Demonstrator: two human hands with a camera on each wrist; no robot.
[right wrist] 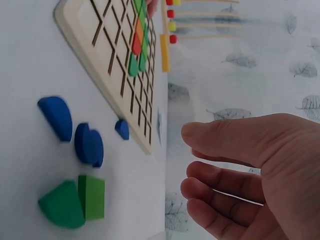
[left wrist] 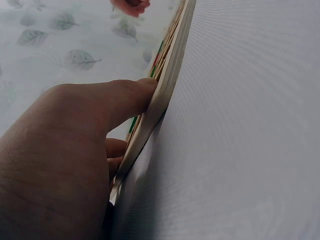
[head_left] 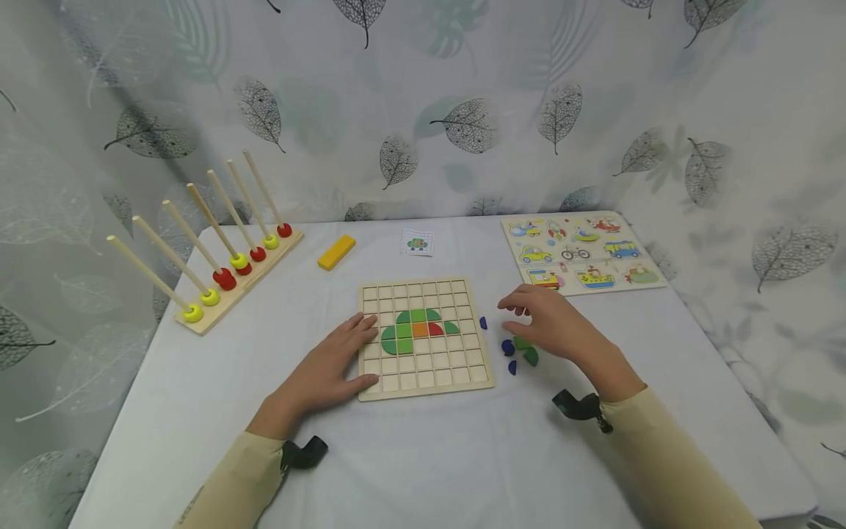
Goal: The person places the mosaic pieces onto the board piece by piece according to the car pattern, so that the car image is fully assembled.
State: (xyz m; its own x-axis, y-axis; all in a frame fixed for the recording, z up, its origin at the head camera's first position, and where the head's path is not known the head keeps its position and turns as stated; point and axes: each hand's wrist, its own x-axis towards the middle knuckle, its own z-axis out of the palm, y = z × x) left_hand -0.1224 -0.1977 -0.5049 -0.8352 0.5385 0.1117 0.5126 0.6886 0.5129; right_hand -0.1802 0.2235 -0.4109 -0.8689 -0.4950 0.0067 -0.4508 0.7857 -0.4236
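A wooden grid board (head_left: pixel 452 376) lies on the table, with green squares and rounded green pieces, an orange square (head_left: pixel 420 330) and a rounded red piece (head_left: pixel 435 329) set in its cells. My left hand (head_left: pixel 330 367) rests on the board's left edge, thumb and fingers spread; in the left wrist view its thumb (left wrist: pixel 125 97) touches the rim. My right hand (head_left: pixel 558 323) hovers right of the board, fingers loosely bent, holding nothing. Beneath and beside it lie loose blue pieces (right wrist: pixel 56 117) and green pieces (right wrist: pixel 62 205). One small blue piece (head_left: pixel 483 322) lies beside the board's right edge.
A bead-and-peg stand (head_left: pixel 247 283) with red and yellow beads stands at the back left. Near it lies a yellow block (head_left: pixel 337 252). A small picture card (head_left: pixel 417 242) is behind the board. A vehicle puzzle board (head_left: pixel 581 253) lies at the back right.
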